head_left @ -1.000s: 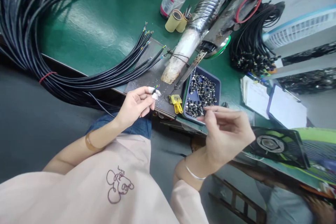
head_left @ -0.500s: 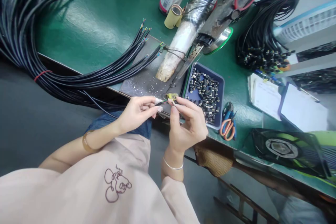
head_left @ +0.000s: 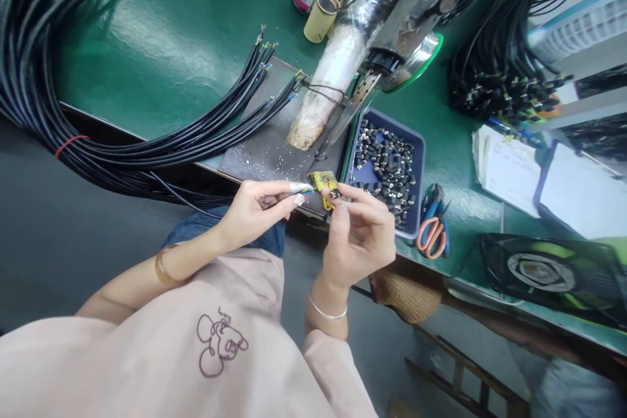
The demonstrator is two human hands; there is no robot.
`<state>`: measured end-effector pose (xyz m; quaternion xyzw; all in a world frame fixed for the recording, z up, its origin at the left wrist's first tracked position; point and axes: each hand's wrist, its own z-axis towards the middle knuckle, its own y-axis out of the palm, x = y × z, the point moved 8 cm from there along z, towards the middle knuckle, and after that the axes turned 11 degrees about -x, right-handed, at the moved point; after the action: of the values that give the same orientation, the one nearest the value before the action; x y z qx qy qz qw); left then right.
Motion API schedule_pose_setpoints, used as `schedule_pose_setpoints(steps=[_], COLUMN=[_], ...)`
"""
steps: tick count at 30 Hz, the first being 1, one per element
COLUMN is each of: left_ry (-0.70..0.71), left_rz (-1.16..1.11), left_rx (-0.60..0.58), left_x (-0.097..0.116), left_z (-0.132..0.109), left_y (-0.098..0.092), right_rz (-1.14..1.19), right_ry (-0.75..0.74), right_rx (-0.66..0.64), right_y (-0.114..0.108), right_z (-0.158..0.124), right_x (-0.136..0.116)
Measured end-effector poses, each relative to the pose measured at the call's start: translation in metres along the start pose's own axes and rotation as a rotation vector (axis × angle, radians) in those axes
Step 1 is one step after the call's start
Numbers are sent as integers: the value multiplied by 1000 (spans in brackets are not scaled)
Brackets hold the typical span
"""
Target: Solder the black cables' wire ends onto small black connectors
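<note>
My left hand [head_left: 259, 210] pinches the end of a black cable, with a white wrap on one fingertip. Thin coloured wires [head_left: 306, 191] fan out past its fingers. My right hand [head_left: 362, 232] holds a small black connector [head_left: 334, 194] with metal pins between thumb and fingers, a short gap from the wires. Just behind the connector, at the bench edge, is a yellow block [head_left: 321, 180]. Above both hands a soldering iron [head_left: 347, 119] points down toward a dark plate [head_left: 240, 160] speckled with solder bits.
A blue tray [head_left: 420, 163] of similar connectors stands right of the plate, with pliers [head_left: 432, 228] beside it. Bundled black cables [head_left: 161, 150] cross the bench's left. A white duct [head_left: 323, 88] hangs over the plate. A fan [head_left: 541, 272] and papers [head_left: 509, 166] lie right.
My right hand has moved slightly right, away from the wires, and the connector shows more clearly over the yellow block. My left hand keeps its pinch. The camera view has shifted a little.
</note>
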<state>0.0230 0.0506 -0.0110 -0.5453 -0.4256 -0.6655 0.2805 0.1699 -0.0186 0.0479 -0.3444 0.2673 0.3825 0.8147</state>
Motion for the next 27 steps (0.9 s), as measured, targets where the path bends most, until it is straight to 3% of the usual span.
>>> schedule_pose_setpoints(steps=[9, 15, 19, 27], left_ry=[10, -41, -91, -13], left_rz=[-5, -9, -51, 26], left_rx=[-15, -1, -48, -23], left_x=[1, -3, -7, -3], left_z=[1, 1, 2, 1], left_y=[3, 0, 2, -1], right_rz=[-46, -71, -120, -281], right_ry=[90, 95, 137, 18], right_rx=[-100, -45, -156, -194], right_y=[7, 2, 9, 18], right_z=[-1, 1, 6, 8], right_x=[4, 4, 6, -8])
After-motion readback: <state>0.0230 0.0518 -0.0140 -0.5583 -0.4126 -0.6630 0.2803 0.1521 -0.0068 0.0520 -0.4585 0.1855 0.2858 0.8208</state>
